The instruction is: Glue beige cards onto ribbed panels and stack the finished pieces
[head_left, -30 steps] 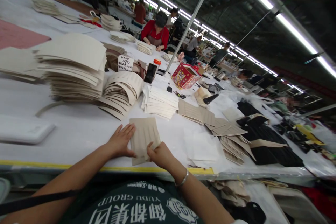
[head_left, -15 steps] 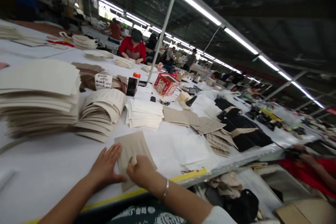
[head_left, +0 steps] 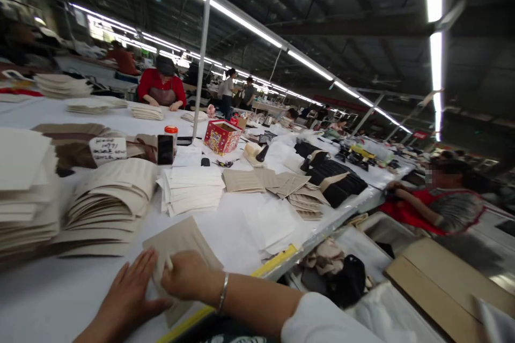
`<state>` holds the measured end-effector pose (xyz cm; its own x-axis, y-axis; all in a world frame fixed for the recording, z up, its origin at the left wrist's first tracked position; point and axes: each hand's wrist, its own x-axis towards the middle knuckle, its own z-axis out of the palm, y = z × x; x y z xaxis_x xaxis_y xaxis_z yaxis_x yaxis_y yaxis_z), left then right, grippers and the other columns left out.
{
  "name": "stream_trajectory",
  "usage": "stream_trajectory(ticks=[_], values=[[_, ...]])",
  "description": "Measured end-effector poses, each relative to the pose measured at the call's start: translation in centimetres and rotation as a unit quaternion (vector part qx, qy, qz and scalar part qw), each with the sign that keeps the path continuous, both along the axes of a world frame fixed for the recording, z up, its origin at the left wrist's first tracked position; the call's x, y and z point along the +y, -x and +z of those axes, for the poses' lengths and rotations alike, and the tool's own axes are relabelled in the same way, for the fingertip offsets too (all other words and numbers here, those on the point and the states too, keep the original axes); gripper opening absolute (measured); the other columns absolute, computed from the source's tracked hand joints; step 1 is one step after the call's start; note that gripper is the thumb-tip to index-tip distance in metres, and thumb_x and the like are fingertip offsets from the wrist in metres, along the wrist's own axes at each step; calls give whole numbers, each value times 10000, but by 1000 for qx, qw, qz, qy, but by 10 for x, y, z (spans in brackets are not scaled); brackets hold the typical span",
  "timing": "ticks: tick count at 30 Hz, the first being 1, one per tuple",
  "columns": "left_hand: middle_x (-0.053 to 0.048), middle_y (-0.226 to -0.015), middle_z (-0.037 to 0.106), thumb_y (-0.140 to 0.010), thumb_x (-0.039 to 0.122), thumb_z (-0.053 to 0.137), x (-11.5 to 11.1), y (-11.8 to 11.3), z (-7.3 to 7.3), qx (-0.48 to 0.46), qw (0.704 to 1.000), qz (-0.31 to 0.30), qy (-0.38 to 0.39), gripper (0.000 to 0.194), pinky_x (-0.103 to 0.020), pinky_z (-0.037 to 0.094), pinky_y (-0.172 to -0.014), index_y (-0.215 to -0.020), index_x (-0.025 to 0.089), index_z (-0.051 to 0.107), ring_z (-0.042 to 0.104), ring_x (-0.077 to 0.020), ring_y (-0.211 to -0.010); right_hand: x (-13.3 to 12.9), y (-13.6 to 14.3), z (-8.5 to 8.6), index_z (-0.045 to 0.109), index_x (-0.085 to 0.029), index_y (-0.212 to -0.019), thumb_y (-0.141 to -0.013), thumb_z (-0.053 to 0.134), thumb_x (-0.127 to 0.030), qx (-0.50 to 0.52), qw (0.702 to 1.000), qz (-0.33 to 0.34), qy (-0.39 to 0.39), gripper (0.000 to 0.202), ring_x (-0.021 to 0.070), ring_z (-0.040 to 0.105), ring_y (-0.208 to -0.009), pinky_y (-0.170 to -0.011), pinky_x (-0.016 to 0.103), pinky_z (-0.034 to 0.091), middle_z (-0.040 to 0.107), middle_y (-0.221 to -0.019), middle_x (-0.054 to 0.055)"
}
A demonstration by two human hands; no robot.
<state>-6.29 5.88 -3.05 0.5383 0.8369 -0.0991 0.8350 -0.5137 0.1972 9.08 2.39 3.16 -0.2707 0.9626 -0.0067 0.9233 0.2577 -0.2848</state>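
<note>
A flat beige panel (head_left: 195,238) with faint stripes lies on the white-covered table near its yellow-marked edge. My left hand (head_left: 131,289) rests on the panel's left side, fingers stretched out and thumb apart. My right hand (head_left: 191,276), with a bracelet at the wrist, is closed over the panel around a small off-white piece (head_left: 169,263). Only the tip of that piece shows above the fingers, so its kind is unclear. Beyond the panel sit a stack of white sheets (head_left: 191,190) and a curved stack of beige panels (head_left: 108,203).
Beige pieces (head_left: 303,198) lie fanned out beside a black bundle (head_left: 341,179). A red box (head_left: 222,136), a phone (head_left: 164,150) and a metal pole (head_left: 203,53) stand farther back. One co-worker (head_left: 161,86) sits across the table; another (head_left: 438,198) is at the right. Bins hold fabric below the edge.
My view has swung to the right, so the table's things appear farther left and the co-worker at the right shows more fully. Both hands stay on the beige panel.
</note>
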Motion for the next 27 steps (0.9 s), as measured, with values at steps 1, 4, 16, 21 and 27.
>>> stream_trajectory(ticks=[1, 4, 16, 21, 27], values=[[-144, -1430, 303, -575, 564, 554, 6, 2, -6, 0, 1000, -8, -1, 877, -501, 188, -1075, -1334, 146, 412, 253, -321, -1324, -10, -4, -1, 672, -133, -894, -793, 437, -268, -8, 1000, 5, 9, 290, 224, 655, -734, -628, 275, 492, 697, -779, 100], [-104, -1410, 357, -681, 538, 464, 29, 7, -20, -4, 999, -47, 12, 739, -485, 274, -1045, -1321, 169, 439, 302, -305, -1305, -27, -15, 1, 670, -125, -799, -786, 451, -268, -16, 997, 4, 77, 262, 225, 659, -744, -650, 275, 505, 686, -676, 95], [-2, -1300, 525, -862, 310, 338, 6, -1, -5, -81, 995, 11, -58, 404, -369, 336, -1011, -1189, 246, 565, 452, -203, -1206, 24, -12, -18, 601, -100, -773, -821, 413, -198, 357, 890, -207, 192, 218, 141, 623, -505, -468, 191, 481, 659, -597, 79], [-38, -1212, 596, -827, 254, 413, 9, 1, -13, -142, 988, 25, -65, 358, -361, 362, -989, -1133, 222, 598, 499, -202, -1151, 47, 7, -11, 651, -87, -738, -820, 454, -212, 164, 972, -136, 97, 248, 148, 645, -666, -632, 183, 466, 682, -688, 111], [-4, -1226, 588, -770, 108, 397, 11, 1, -22, -157, 984, 44, -70, 440, -356, 366, -990, -1141, 241, 594, 505, -185, -1141, 17, 13, 0, 667, -110, -770, -861, 418, -228, 108, 989, -68, 74, 289, 179, 633, -786, -743, 239, 443, 677, -710, 99]])
